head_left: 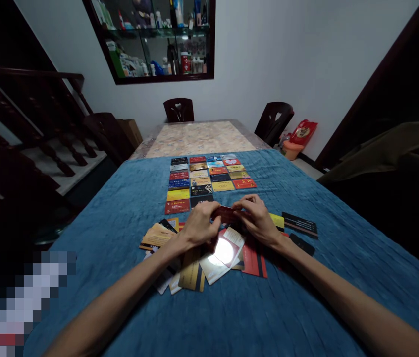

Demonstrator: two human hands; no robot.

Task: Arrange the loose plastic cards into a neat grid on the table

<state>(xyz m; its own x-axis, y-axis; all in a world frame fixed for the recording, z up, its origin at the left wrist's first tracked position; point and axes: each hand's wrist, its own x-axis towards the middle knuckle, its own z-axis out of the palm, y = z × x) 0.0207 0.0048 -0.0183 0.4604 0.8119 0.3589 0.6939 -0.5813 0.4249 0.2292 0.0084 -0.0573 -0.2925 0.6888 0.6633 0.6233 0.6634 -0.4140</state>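
Observation:
Between my left hand [202, 221] and my right hand [257, 220] is a dark red card [226, 214], gripped at its two ends by the fingers. Beneath both hands spreads a loose heap of cards: a gold card [192, 273], a red card [256, 259] with a dark stripe, and a pale card [213, 267] under a bright glare spot. Tan cards [156, 236] fan out left of my left hand. Just beyond the hands, several cards lie in columns, among them a red card [177, 206] and a yellow card [223, 186]. My left hand partly covers a black card [201, 201].
A blue cloth [128, 302] covers the near part of the table; its far part has a patterned top [194, 136]. Black cards [300, 224] lie to the right of the heap. Dark chairs [274, 121] stand around the table. A glass-shelved cabinet [157, 37] is set in the wall.

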